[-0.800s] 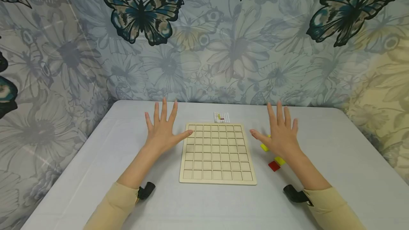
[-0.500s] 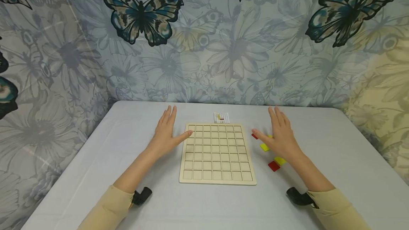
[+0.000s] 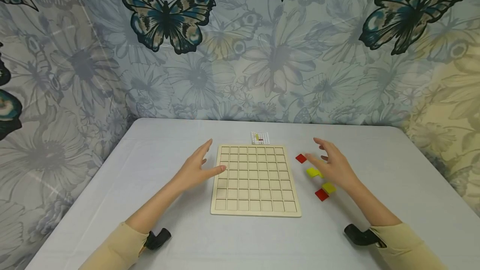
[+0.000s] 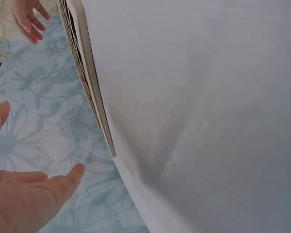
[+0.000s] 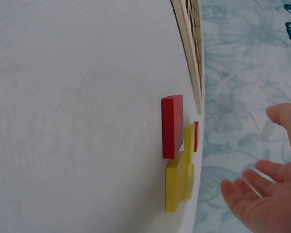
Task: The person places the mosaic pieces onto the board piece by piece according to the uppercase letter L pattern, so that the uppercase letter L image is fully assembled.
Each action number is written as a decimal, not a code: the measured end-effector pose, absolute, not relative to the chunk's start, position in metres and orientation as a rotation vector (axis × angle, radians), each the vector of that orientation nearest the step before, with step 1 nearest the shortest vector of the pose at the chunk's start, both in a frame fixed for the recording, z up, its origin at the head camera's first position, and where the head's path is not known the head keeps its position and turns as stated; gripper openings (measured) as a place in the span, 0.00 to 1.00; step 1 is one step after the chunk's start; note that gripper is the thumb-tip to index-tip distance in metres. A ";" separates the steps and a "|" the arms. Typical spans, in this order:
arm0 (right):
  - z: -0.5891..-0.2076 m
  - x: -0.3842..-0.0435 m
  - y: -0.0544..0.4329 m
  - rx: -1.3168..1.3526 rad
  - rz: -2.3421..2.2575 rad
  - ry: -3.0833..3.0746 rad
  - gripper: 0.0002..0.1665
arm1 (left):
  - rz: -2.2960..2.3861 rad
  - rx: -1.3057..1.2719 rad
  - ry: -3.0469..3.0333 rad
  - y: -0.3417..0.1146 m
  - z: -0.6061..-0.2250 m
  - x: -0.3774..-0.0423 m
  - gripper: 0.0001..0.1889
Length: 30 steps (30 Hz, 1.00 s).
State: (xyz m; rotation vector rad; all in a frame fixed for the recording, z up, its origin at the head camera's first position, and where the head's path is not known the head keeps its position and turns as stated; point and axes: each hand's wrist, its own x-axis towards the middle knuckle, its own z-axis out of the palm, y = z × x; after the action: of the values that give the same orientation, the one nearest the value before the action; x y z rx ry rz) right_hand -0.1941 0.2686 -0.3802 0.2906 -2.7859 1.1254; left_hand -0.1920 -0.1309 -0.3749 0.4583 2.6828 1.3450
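A pale wooden grid board lies flat in the middle of the table. My left hand hovers over the board's left edge, thumb spread from loosely bent fingers, holding nothing. To the right of the board, my right hand is held above some flat tiles, its fingers also relaxed and holding nothing. Those tiles are a far red tile, yellow tiles partly under the hand, a nearer yellow tile and a red tile touching it. The right wrist view shows the red tile apart from the fingers.
A small white card printed with a grid and coloured marks lies just behind the board. White cloth covers the table. A butterfly-patterned backdrop rises behind its far edge.
Both hands have come down and back a little from a raised, spread-finger pose. Their fingers have drawn together and relaxed. The far red tile is now uncovered; board and tiles have not moved.
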 end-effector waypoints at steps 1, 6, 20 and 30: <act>-0.380 -0.194 0.269 0.277 1.138 -2.796 0.42 | 1.350 0.458 2.663 -0.131 -0.375 -0.191 0.53; -0.382 -0.193 0.273 0.244 1.161 -2.831 0.39 | 1.340 0.445 2.577 -0.132 -0.377 -0.185 0.52; -0.389 -0.193 0.283 0.233 1.055 -2.966 0.28 | 1.123 0.595 2.448 -0.138 -0.389 -0.181 0.54; -0.395 -0.194 0.282 0.282 0.991 -2.993 0.24 | 0.962 0.668 2.460 -0.139 -0.393 -0.180 0.58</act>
State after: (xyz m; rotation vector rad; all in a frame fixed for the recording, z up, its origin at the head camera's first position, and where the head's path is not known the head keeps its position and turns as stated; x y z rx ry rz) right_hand -0.1941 0.2825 -0.3949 0.2824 -2.9930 0.9914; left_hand -0.1799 -0.1389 -0.3930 0.6676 2.4603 0.9620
